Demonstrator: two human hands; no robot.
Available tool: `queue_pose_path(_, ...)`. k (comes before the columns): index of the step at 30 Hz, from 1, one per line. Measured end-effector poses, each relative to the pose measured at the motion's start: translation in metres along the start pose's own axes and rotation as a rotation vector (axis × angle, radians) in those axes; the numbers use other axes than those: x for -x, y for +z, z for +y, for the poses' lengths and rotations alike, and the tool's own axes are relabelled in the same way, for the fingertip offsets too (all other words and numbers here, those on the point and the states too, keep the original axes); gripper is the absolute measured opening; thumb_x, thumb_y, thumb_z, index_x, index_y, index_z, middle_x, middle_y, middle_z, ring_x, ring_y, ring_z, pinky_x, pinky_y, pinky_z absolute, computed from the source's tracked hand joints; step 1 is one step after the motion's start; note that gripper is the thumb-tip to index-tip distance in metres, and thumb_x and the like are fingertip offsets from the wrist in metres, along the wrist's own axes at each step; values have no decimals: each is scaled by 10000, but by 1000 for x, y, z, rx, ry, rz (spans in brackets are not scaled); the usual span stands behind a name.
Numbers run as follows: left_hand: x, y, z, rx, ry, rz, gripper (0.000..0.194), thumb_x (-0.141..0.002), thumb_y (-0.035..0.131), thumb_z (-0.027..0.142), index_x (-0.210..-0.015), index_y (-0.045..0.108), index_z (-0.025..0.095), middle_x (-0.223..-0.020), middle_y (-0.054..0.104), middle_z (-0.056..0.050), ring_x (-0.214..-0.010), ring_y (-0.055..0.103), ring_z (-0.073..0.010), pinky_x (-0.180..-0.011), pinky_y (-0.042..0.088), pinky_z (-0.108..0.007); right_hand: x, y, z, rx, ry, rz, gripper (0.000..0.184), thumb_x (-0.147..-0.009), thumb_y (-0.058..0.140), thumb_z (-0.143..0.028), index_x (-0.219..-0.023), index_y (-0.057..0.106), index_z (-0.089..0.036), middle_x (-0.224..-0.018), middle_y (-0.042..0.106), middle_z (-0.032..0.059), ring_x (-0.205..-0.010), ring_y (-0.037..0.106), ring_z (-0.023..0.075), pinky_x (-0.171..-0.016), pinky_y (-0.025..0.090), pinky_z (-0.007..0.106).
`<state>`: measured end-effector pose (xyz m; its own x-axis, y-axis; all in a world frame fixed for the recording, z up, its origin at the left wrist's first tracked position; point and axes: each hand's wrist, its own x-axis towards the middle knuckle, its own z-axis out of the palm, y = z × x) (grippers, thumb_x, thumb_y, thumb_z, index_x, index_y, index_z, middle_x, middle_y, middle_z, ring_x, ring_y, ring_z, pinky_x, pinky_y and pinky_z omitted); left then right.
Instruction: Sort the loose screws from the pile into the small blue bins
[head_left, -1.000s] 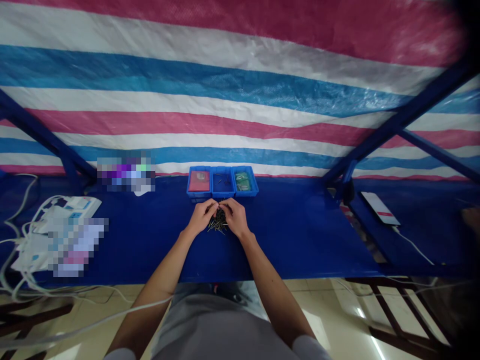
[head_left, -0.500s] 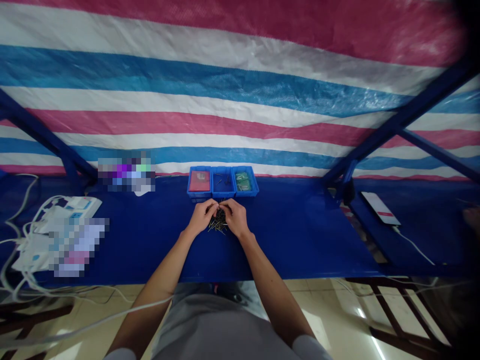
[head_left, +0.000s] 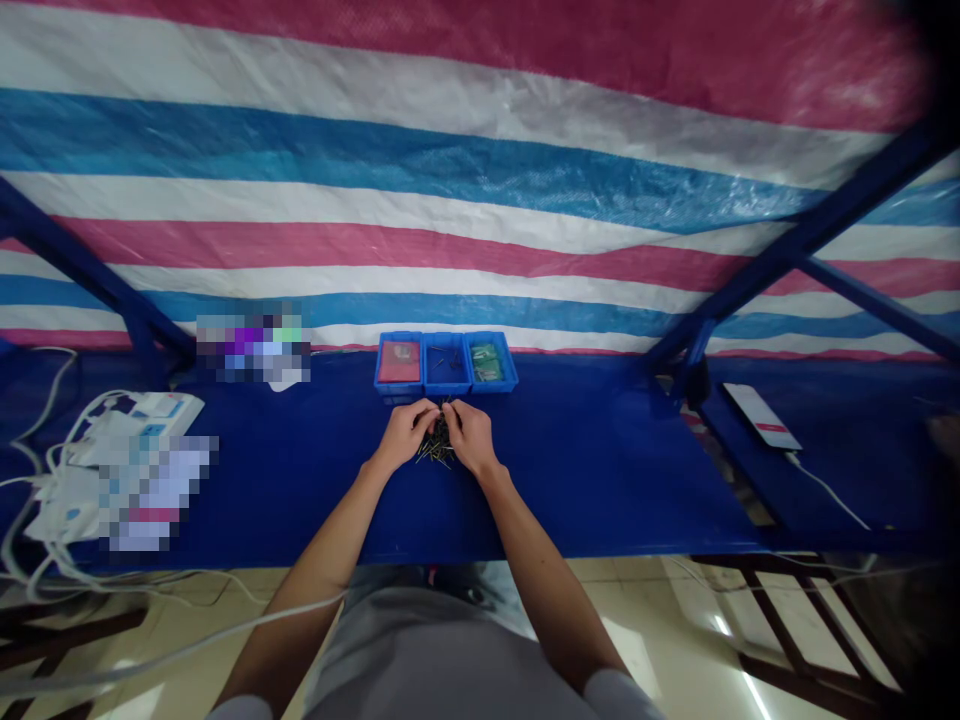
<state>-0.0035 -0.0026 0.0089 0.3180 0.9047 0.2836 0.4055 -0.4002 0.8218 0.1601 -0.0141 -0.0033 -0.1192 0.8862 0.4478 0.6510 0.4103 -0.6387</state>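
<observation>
A loose heap of dark, thin metal screws or nails lies on the blue table top, just in front of several small blue plastic bins. My left hand and my right hand meet over the heap, with their fingertips pinched close together at its top. The fingers hide whether either hand holds a piece. The left blue bin has a red-lined bottom, the middle blue bin holds a few dark pieces, and the right blue bin holds green items.
A white power strip with tangled white cables sits at the table's left. Pixelated patches cover items at the left and back left. A phone with a cable lies at the right, beyond a blue steel frame. A striped tarp hangs behind.
My hands have parted slightly over the heap, and a little more of it shows between them. The bins and the other objects stay in place.
</observation>
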Motion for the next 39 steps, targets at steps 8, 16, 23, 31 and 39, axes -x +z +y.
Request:
queue_pose_path(8, 0, 2, -1, -22, 7, -14, 304, -981, 461, 348, -793, 624, 173, -640, 603, 21, -600, 553, -120, -658, 403, -230, -1, 6, 4, 56, 65, 50, 519, -1041, 336, -452, -612, 491, -206, -535, 504, -2, -480, 438, 123, -541, 249, 269)
queue_pose_path(16, 0, 2, -3, -24, -7, 3, 318, -983, 455, 369, -791, 617, 174, -636, 609, 19, -607, 566, -127, -658, 401, -233, 0, -3, 1, -63, 88, 45, 523, -1018, 372, -500, -665, 611, -198, -578, 573, 8, -518, 485, 127, -565, 355, 246)
queue_pose_path(23, 0, 0, -3, -12, -18, 34, 321, -981, 452, 362, -769, 606, 177, -626, 592, 21, -608, 558, -128, -666, 404, -233, -2, -5, 0, -260, 15, 23, 254, -981, 488, -344, -1044, 703, -224, -969, 707, 63, -814, 649, 179, -772, 495, 283)
queue_pose_path(31, -1, 1, -2, -12, -30, 26, 319, -974, 453, 386, -804, 628, 180, -629, 603, 15, -617, 562, -140, -686, 412, -239, -3, -2, 4, -228, 24, 49, 228, -980, 489, -306, -915, 690, -221, -897, 692, 56, -830, 646, 184, -795, 490, 289)
queue_pose_path(39, 0, 2, -3, -26, -23, 18, 308, -976, 463, 368, -821, 646, 176, -631, 603, 22, -601, 545, -125, -651, 390, -227, -2, -3, 4, -98, 40, 55, 286, -1006, 458, -378, -858, 639, -211, -809, 652, 34, -715, 593, 162, -686, 424, 258)
